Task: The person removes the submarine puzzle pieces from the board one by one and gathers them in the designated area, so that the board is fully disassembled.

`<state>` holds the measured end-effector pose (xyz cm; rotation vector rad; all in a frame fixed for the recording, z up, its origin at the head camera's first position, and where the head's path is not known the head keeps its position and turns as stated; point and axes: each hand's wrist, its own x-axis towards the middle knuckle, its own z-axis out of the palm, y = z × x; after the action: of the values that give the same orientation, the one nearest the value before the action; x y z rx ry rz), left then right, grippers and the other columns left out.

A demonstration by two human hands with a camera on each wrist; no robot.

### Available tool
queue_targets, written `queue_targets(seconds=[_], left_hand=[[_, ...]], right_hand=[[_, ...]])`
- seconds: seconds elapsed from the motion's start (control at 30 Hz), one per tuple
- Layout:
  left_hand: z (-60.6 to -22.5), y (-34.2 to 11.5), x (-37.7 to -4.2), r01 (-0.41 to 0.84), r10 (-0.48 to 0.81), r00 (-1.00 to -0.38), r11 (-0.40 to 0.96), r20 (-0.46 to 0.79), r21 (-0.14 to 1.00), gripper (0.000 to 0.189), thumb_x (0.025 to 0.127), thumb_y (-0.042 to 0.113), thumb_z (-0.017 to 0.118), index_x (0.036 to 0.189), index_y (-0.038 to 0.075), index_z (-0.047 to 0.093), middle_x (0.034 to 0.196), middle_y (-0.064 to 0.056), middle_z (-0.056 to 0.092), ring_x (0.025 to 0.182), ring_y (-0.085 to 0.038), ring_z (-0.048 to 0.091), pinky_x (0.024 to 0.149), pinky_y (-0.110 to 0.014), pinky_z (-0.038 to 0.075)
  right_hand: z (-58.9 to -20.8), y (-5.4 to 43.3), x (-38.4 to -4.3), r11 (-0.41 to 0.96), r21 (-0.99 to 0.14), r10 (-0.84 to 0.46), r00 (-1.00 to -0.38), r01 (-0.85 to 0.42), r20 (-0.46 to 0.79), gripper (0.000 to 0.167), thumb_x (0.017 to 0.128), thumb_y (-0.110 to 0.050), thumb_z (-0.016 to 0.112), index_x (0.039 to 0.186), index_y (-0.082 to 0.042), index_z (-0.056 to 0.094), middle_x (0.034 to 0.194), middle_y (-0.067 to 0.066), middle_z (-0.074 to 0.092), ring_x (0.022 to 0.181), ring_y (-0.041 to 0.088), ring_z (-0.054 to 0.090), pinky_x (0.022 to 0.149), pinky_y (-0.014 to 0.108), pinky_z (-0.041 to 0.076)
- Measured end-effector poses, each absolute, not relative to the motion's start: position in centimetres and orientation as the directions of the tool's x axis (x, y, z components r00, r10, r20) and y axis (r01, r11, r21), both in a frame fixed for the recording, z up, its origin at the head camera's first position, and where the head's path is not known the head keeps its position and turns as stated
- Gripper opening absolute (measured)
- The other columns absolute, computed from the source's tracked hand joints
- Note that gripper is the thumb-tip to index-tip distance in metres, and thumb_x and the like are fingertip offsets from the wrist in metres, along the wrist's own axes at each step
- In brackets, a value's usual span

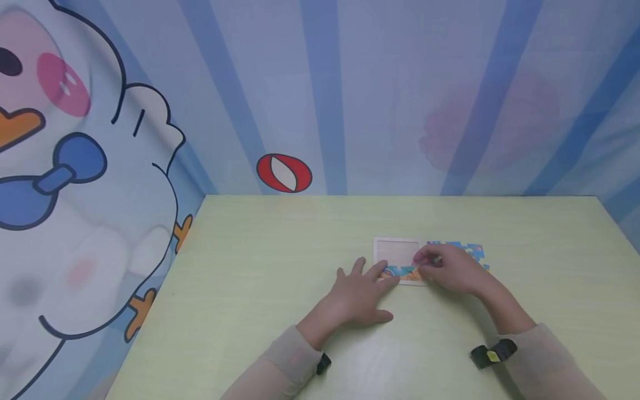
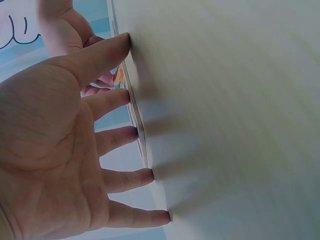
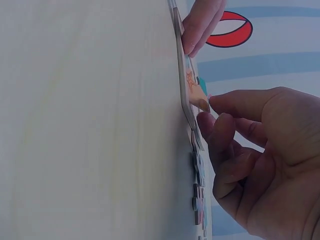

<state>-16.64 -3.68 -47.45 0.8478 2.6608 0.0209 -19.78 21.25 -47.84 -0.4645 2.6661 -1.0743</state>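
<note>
A small white-rimmed puzzle tray (image 1: 376, 250) lies on the table, its upper part bare. Along its lower edge runs a row of fitted pieces (image 1: 396, 271) in blue and orange. My left hand (image 1: 356, 297) is spread wide at the tray's lower left, fingers straight, with fingertips on its rim and the thumb on the table. My right hand (image 1: 457, 269) is over the tray's right side. Between its thumb and finger it pinches an orange puzzle piece (image 3: 200, 98), tilted up at the tray's corner in the right wrist view.
Several loose puzzle pieces (image 1: 474, 250), mostly blue, lie right of the tray, partly hidden behind my right hand. The pale table (image 1: 250, 289) ends at a striped blue backdrop (image 1: 390, 111). A dark band (image 1: 494, 354) sits at the right sleeve.
</note>
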Motion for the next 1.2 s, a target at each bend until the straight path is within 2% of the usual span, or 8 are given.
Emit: queue_targets(seconds=[0.13,0.33,0.47,0.83,1.2], left_hand=[[-47.4,-3.6,-16.6,0.562,0.561,-0.76,0.821,-0.327,0.104,0.076,0.095,0.063,0.064,0.161,0.042,0.036,0.172,0.004,0.021,0.154,-0.039,0.023,0.11,-0.07,0.034],[-47.4,-3.6,-16.6,0.562,0.562,-0.76,0.82,-0.327,0.106,0.076,0.095,0.064,0.064,0.162,0.042,0.035,0.172,0.005,0.02,0.154,-0.039,0.022,0.11,-0.071,0.033],[-47.4,-3.6,-16.6,0.561,0.563,-0.76,0.82,-0.325,0.109,0.077,0.095,0.064,0.064,0.162,0.042,0.034,0.172,0.005,0.019,0.155,-0.039,0.021,0.11,-0.071,0.033],[-47.5,-3.6,-16.5,0.564,0.566,-0.762,0.819,-0.315,0.107,0.077,0.095,0.064,0.064,0.162,0.042,0.034,0.172,0.006,0.019,0.154,-0.038,0.022,0.109,-0.071,0.034],[-47.5,-3.7,-16.5,0.557,0.561,-0.762,0.823,-0.324,0.115,0.077,0.095,0.063,0.064,0.162,0.042,0.033,0.172,0.006,0.018,0.155,-0.038,0.02,0.11,-0.071,0.032]], right_hand=[[-47.8,21.3,-19.7,0.673,-0.711,-0.374,-0.923,-0.204,-0.089,0.01,0.101,-0.014,0.067,0.109,-0.013,0.073,0.099,0.001,0.071,0.096,0.023,0.066,0.088,0.05,0.053],[-48.2,21.8,-19.8,0.67,-0.715,-0.345,-0.937,-0.198,-0.063,0.011,0.101,-0.014,0.066,0.108,-0.015,0.074,0.097,0.001,0.072,0.092,0.021,0.067,0.085,0.046,0.054],[-48.4,22.7,-19.7,0.673,-0.718,-0.312,-0.948,-0.176,-0.06,0.012,0.101,-0.014,0.067,0.11,-0.014,0.074,0.1,0.002,0.072,0.096,0.022,0.067,0.085,0.046,0.053],[-48.0,27.4,-18.4,0.688,-0.711,-0.29,-0.953,-0.146,-0.084,0.017,0.101,-0.015,0.067,0.116,-0.008,0.073,0.101,0.003,0.071,0.093,0.021,0.064,0.072,0.035,0.052],[-48.6,32.3,-16.4,0.713,-0.695,-0.277,-0.948,-0.093,-0.157,0.021,0.103,-0.018,0.065,0.119,-0.007,0.073,0.108,0.006,0.07,0.097,0.021,0.063,0.072,0.031,0.053]])
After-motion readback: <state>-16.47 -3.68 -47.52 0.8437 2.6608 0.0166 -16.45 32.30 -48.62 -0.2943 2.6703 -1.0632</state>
